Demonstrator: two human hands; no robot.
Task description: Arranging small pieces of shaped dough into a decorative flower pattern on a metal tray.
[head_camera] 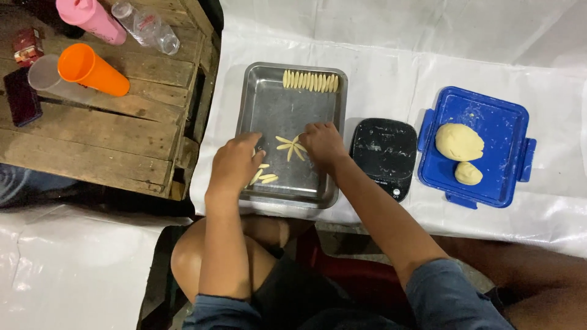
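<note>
**Reader:** Denim-blue shorts and bare knees fill the bottom edge, nearest the camera. Both arms reach forward from there, over a white plastic sheet [379, 67] on the floor.

**Listener:** Where do the hands end up?

**Reader:** Both rest inside a steel tray [269, 110], at its near end. The left hand [235, 162] lies palm down by the tray's left wall, fingers curled loosely; whether they pinch anything cannot be told, since the hand covers what is under it. A few pale dough sticks [263, 177] poke out just beside its fingertips.

**Listener:** And the other hand?

**Reader:** The right hand [323, 143] sits near the middle of the tray, fingers bunched together and bent down, their tips touching a small fan of dough pieces [290, 146] that spread out like a star.

**Listener:** What lies beyond that?

**Reader:** At the tray's far edge, a neat row of shaped dough sticks [310, 81] stands side by side. Right of the tray is a black kitchen scale [384, 153], dusted with flour. Further right is a blue plastic lid [489, 116] carrying a large dough lump [458, 142] and a smaller dough ball [468, 173], just apart.

**Listener:** Anything on the left?

**Reader:** A wooden pallet [110, 134] holding an orange cup [93, 69], a clear cup [46, 74], a pink bottle [92, 18] and a clear bottle [147, 25].
</note>
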